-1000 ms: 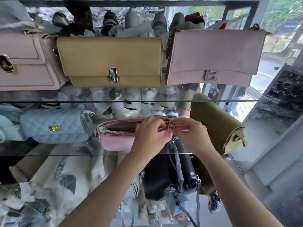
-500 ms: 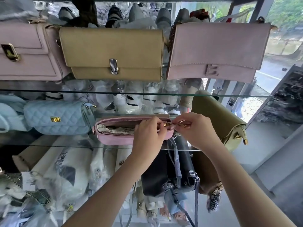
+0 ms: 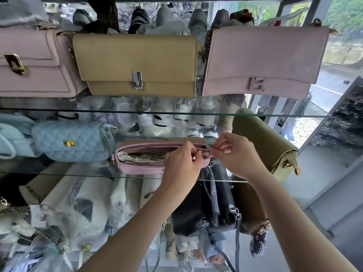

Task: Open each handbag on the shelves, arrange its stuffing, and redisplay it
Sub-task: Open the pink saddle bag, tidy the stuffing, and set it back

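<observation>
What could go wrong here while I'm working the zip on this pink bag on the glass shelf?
The paper stuffing sits high beside the zipper teeth; it could snag if the zip runs over it.
The pink bag sits at the glass shelf front edge; with the left hand gripping it and the right hand pinching the zipper end, a hard tug might pull it off.
The olive bag stands close to the right hand and could get knocked.

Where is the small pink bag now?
Head view, centre: the pink bag sits on the middle glass shelf, between the blue quilted bag and the olive bag.
</observation>
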